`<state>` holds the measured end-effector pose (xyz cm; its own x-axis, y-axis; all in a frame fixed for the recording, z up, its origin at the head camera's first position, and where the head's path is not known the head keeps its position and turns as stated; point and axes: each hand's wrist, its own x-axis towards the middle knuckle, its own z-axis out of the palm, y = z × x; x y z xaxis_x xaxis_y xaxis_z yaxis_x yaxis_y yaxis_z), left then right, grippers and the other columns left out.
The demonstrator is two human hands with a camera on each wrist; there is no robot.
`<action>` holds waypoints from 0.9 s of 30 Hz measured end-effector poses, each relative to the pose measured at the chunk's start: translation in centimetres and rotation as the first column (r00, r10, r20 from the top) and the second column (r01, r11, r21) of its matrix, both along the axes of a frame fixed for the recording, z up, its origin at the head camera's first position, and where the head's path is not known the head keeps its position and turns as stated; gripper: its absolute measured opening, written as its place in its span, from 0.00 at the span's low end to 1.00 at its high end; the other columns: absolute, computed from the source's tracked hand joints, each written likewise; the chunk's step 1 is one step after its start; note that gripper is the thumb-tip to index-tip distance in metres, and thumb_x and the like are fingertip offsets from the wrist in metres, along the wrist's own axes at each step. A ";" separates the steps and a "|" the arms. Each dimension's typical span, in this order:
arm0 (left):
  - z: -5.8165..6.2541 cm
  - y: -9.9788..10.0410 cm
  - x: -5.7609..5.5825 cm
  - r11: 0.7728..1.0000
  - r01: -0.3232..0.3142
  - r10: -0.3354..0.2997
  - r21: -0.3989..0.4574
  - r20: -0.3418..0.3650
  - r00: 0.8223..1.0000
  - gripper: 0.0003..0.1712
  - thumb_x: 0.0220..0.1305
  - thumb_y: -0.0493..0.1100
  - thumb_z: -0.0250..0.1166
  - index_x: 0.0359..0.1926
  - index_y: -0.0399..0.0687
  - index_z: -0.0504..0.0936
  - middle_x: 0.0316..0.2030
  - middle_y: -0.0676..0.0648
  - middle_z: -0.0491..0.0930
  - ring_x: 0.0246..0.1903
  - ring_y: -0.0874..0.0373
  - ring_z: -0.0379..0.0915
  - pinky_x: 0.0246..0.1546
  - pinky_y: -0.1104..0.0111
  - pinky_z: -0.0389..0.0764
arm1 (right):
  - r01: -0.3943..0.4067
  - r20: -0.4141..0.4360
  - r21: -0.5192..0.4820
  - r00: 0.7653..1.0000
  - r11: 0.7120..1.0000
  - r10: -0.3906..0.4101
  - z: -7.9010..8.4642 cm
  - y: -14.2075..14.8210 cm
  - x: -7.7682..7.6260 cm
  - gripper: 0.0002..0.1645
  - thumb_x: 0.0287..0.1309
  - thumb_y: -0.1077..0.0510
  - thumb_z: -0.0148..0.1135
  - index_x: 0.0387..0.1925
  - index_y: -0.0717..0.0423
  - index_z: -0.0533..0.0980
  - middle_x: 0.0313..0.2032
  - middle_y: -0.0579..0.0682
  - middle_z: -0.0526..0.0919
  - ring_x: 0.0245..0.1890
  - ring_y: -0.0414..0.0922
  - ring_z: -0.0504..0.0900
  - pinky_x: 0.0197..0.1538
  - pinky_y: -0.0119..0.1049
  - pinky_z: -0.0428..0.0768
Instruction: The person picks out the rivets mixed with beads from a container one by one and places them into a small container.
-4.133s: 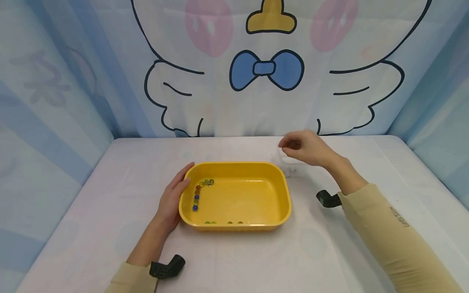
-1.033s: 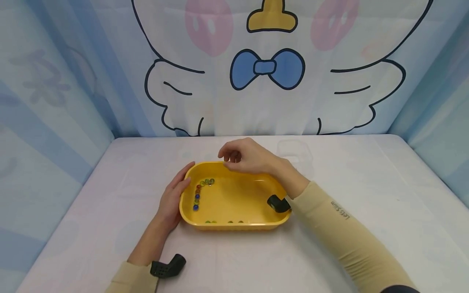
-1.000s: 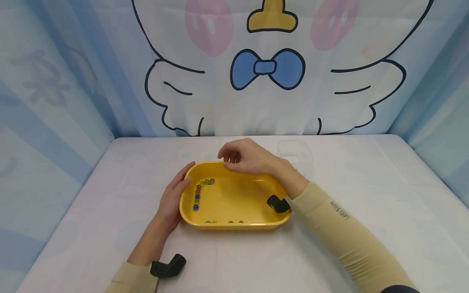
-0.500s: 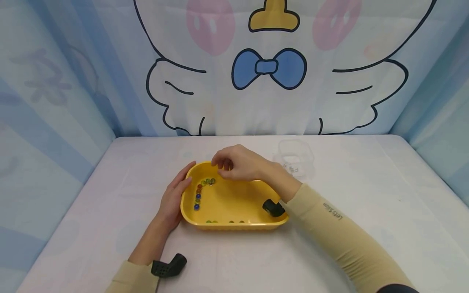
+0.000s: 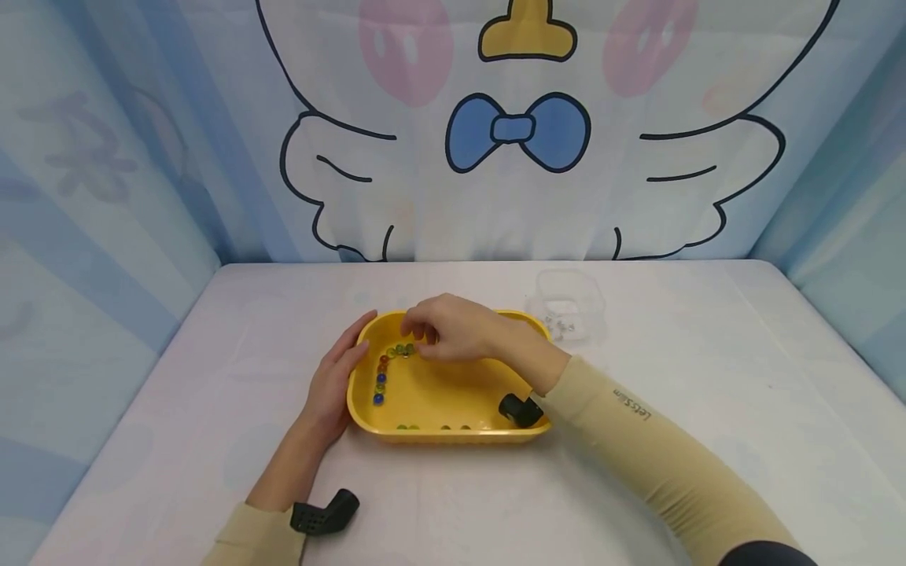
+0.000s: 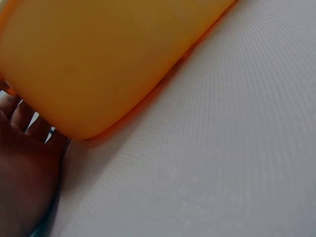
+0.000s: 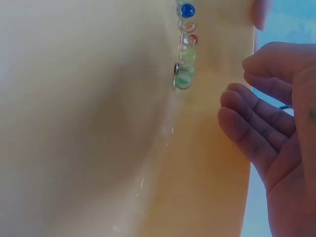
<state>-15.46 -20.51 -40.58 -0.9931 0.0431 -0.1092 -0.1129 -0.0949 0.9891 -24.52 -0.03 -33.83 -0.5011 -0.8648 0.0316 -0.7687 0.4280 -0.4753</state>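
Note:
My left hand (image 5: 331,385) holds the left end of a yellow tray (image 5: 453,434), thumb at the rim and fingers along the outside wall. Inside, glass marbles (image 5: 381,377) in blue, red, yellow and green line the left side and bend along the back. A small dark, shiny piece (image 7: 177,69) lies by the greenish marbles at the row's end. My right hand (image 5: 456,326) hovers over the tray's back left, fingers curled and just right of that row. No object shows between its fingertips, though part of the grip is hidden.
A clear plastic box (image 5: 569,303) with small shiny pieces (image 5: 559,325) stands behind the tray's right corner on the white table (image 5: 672,330). Several more marbles peek above the tray's near rim. A printed curtain (image 5: 517,204) hangs behind.
My right hand has left the clear box, crossed leftward over the tray and come lower toward the marble row. The left hand and the marbles stay where they were.

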 end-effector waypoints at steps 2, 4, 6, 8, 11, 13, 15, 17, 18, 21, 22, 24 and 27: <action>0.0 0.0 0.0 1.000 0.002 -0.002 -0.001 -0.004 1.000 0.29 0.79 0.45 0.44 0.78 0.58 0.59 0.75 0.59 0.57 0.72 0.62 0.53 0.71 0.65 0.59 | -0.004 0.004 0.010 1.000 1.000 0.004 -0.1 -0.2 0.1 0.16 0.62 0.63 0.65 0.51 0.60 0.81 0.38 0.47 0.81 0.36 0.42 0.77 0.42 0.27 0.78; 0.0 0.0 0.0 1.000 0.003 -0.003 -0.003 -0.006 1.000 0.29 0.79 0.45 0.44 0.78 0.58 0.59 0.75 0.59 0.57 0.72 0.62 0.53 0.71 0.65 0.59 | -0.012 0.010 0.015 1.000 1.000 0.012 -0.1 -0.3 0.2 0.16 0.62 0.62 0.65 0.52 0.61 0.81 0.38 0.47 0.82 0.36 0.42 0.77 0.42 0.27 0.78; 0.0 0.0 0.0 1.000 0.003 -0.003 -0.003 -0.010 1.000 0.29 0.79 0.45 0.44 0.78 0.58 0.59 0.75 0.59 0.57 0.72 0.62 0.53 0.71 0.65 0.58 | -0.018 0.021 0.018 1.000 1.000 0.018 -0.2 -0.5 0.3 0.17 0.63 0.62 0.65 0.53 0.60 0.81 0.39 0.47 0.82 0.37 0.42 0.77 0.43 0.27 0.78; 0.0 0.0 0.0 1.000 0.002 -0.003 -0.003 -0.011 1.000 0.29 0.79 0.45 0.44 0.78 0.57 0.59 0.75 0.58 0.57 0.72 0.62 0.52 0.71 0.65 0.58 | -0.023 0.039 0.022 0.999 0.999 0.023 -0.3 -0.6 0.3 0.17 0.63 0.62 0.65 0.53 0.60 0.80 0.39 0.46 0.82 0.37 0.41 0.77 0.43 0.27 0.78; 0.0 0.0 0.0 1.000 0.003 -0.003 0.001 -0.009 1.000 0.30 0.79 0.45 0.44 0.78 0.57 0.59 0.75 0.58 0.56 0.72 0.62 0.52 0.71 0.65 0.58 | -0.026 0.071 0.025 0.997 0.999 0.024 -0.6 -0.7 0.3 0.17 0.63 0.62 0.65 0.54 0.61 0.80 0.39 0.46 0.82 0.37 0.41 0.77 0.43 0.28 0.78; 0.0 0.0 0.0 1.000 0.002 -0.002 0.004 -0.008 1.000 0.30 0.79 0.45 0.43 0.78 0.57 0.59 0.75 0.58 0.56 0.72 0.62 0.52 0.71 0.65 0.58 | -0.023 0.090 0.030 0.996 0.999 0.021 -0.8 -0.7 0.3 0.18 0.63 0.62 0.65 0.54 0.61 0.79 0.39 0.45 0.82 0.37 0.41 0.78 0.43 0.28 0.78; 0.0 0.0 0.0 1.000 0.000 0.000 0.007 -0.003 1.000 0.29 0.79 0.45 0.44 0.78 0.58 0.59 0.75 0.58 0.56 0.72 0.62 0.52 0.71 0.65 0.57 | -0.018 0.107 0.038 0.994 0.999 0.014 -1.0 -0.7 0.2 0.18 0.63 0.62 0.65 0.54 0.60 0.79 0.38 0.45 0.82 0.38 0.41 0.78 0.44 0.28 0.78; 0.0 0.1 0.0 1.000 -0.001 0.001 0.006 0.000 1.000 0.29 0.79 0.45 0.44 0.78 0.58 0.59 0.75 0.58 0.56 0.72 0.62 0.52 0.72 0.65 0.57 | -0.009 0.124 0.048 0.992 0.999 0.003 -1.2 -0.7 0.2 0.18 0.64 0.62 0.64 0.54 0.60 0.79 0.38 0.45 0.81 0.38 0.42 0.78 0.44 0.28 0.78; 0.0 0.1 0.0 1.000 -0.002 0.002 0.006 0.001 1.000 0.29 0.79 0.45 0.44 0.78 0.58 0.59 0.75 0.58 0.56 0.72 0.62 0.52 0.72 0.65 0.57 | -0.003 0.133 0.054 0.991 0.999 -0.004 -1.3 -0.7 0.1 0.17 0.64 0.62 0.64 0.54 0.59 0.79 0.38 0.45 0.81 0.38 0.42 0.78 0.44 0.29 0.78; 0.0 0.1 0.0 1.000 -0.001 0.001 0.008 0.003 1.000 0.29 0.79 0.45 0.44 0.78 0.58 0.60 0.75 0.59 0.56 0.72 0.62 0.52 0.72 0.65 0.57 | 0.007 0.148 0.069 0.989 0.998 -0.018 -1.6 -0.7 0.1 0.16 0.64 0.62 0.63 0.54 0.58 0.79 0.37 0.45 0.81 0.37 0.42 0.77 0.43 0.29 0.78; 0.0 0.1 0.0 1.000 0.001 -0.001 0.008 0.003 1.000 0.29 0.79 0.45 0.44 0.78 0.58 0.59 0.75 0.59 0.56 0.72 0.62 0.52 0.72 0.65 0.57 | 0.009 0.151 0.073 0.988 0.997 -0.020 -1.7 -0.7 0.1 0.16 0.64 0.62 0.63 0.53 0.57 0.79 0.37 0.45 0.80 0.37 0.42 0.77 0.43 0.29 0.78; 0.0 0.1 0.0 1.000 0.002 -0.002 0.009 0.004 1.000 0.29 0.79 0.45 0.44 0.78 0.58 0.59 0.75 0.59 0.56 0.72 0.62 0.52 0.72 0.65 0.57 | 0.009 0.145 0.078 0.989 0.997 -0.020 -1.9 -0.7 0.0 0.16 0.64 0.62 0.63 0.54 0.57 0.79 0.36 0.45 0.80 0.37 0.41 0.77 0.43 0.29 0.78; 0.1 0.1 0.1 1.000 0.002 -0.002 0.003 0.003 1.000 0.29 0.79 0.45 0.44 0.78 0.58 0.59 0.75 0.59 0.56 0.72 0.62 0.52 0.72 0.65 0.56 | 0.003 0.127 0.088 0.992 0.996 -0.014 -2.1 -0.8 0.0 0.17 0.64 0.62 0.62 0.54 0.57 0.79 0.36 0.45 0.80 0.36 0.40 0.76 0.42 0.29 0.78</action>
<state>-15.38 -20.41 -40.46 -0.9927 0.0450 -0.1118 -0.1157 -0.0978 0.9885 -24.48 -0.81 -35.93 -0.5033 -0.8573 -0.1085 -0.7008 0.4784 -0.5293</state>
